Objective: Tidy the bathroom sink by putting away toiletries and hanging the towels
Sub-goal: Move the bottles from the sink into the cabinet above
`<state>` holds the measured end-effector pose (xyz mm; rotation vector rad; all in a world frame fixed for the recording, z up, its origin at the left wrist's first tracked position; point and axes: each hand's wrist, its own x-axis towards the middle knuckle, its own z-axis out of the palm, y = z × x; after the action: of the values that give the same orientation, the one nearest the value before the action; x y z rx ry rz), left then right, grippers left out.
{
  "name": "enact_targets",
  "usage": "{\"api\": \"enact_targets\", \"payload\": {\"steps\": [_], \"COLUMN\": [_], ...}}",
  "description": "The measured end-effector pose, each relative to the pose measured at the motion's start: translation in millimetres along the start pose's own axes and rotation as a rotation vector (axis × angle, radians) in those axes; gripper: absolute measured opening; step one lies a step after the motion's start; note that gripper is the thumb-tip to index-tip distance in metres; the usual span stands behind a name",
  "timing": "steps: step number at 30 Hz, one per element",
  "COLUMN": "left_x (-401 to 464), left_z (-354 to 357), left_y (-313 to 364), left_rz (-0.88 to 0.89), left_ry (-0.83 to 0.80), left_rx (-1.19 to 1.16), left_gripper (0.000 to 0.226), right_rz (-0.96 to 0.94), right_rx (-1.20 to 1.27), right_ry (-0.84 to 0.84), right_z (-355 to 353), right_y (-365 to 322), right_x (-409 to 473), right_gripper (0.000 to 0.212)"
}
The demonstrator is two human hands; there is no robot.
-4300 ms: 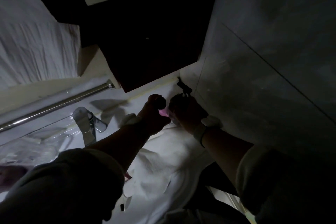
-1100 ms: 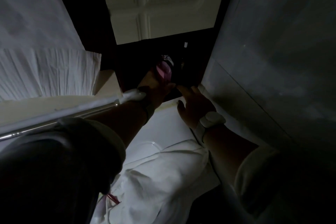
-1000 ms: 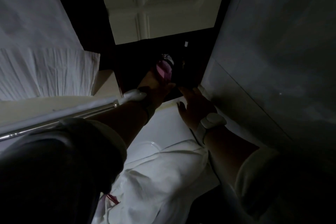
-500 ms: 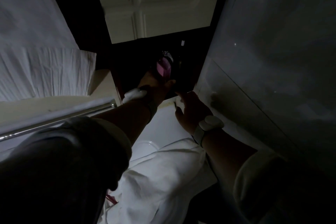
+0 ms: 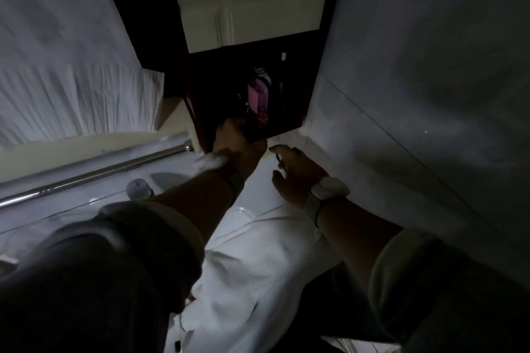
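A pink bottle (image 5: 258, 96) stands upright inside the dark open cabinet (image 5: 289, 112) above the counter's far corner. My left hand (image 5: 236, 142) reaches into the cabinet with its fingers curled at the bottle's base; the dark hides whether they still grip it. My right hand (image 5: 295, 172), with a white watch on its wrist, hovers just below the cabinet with its fingers spread and nothing in them. A crumpled white towel (image 5: 258, 281) lies over the sink in front of me.
A pale panelled cabinet door (image 5: 249, 0) hangs open above the hands. A chrome rail (image 5: 94, 176) runs along the left, with white fabric (image 5: 71, 100) hanging behind it. The faucet (image 5: 138, 188) sits by my left forearm. A grey tiled wall (image 5: 415, 80) closes the right side.
My left hand lifted the pink bottle from the counter into the cabinet and has slid down to its base. My right hand let go and stayed low, open.
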<state>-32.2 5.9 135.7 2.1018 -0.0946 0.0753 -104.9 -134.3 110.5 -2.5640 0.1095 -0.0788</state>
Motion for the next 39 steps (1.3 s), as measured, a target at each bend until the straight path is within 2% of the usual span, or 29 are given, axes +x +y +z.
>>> {"api": "enact_targets", "payload": {"steps": [2, 4, 12, 23, 26, 36, 39], "left_x": [-24.6, -42.9, -120.9, -239.2, -275.0, -319.1, -325.3], "left_z": [-6.6, -11.0, -33.4, -56.4, -71.5, -138.5, -165.9], "left_y": [-9.3, -19.7, -58.7, -92.2, -98.8, -139.4, -162.6], "left_rz": [-0.05, -0.087, -0.186, -0.339, -0.357, -0.439, -0.46], "left_ry": [0.021, 0.014, 0.005, -0.012, -0.011, 0.028, 0.052], "left_rx": [0.042, 0.095, 0.23, 0.345, 0.369, 0.387, 0.374], "left_gripper": [0.053, 0.056, 0.046, 0.024, 0.021, 0.025, 0.025], "right_rz": [-0.014, -0.026, -0.086, -0.098, -0.158, -0.311, -0.299], "right_rx": [0.014, 0.022, 0.011, 0.103, 0.099, 0.034, 0.003], "right_ry": [-0.039, -0.078, -0.251, -0.368, -0.421, -0.517, -0.543], "right_z": [5.1, 10.2, 29.9, 67.0, 82.5, 128.6, 150.8], "right_y": [-4.1, -3.7, -11.4, -15.6, -32.0, -106.7, -137.1], "right_x": [-13.7, -21.5, -70.6, -164.0, -187.3, -215.2, -218.2], "right_gripper": [0.052, 0.052, 0.049, 0.041, 0.035, 0.017, 0.023]}}
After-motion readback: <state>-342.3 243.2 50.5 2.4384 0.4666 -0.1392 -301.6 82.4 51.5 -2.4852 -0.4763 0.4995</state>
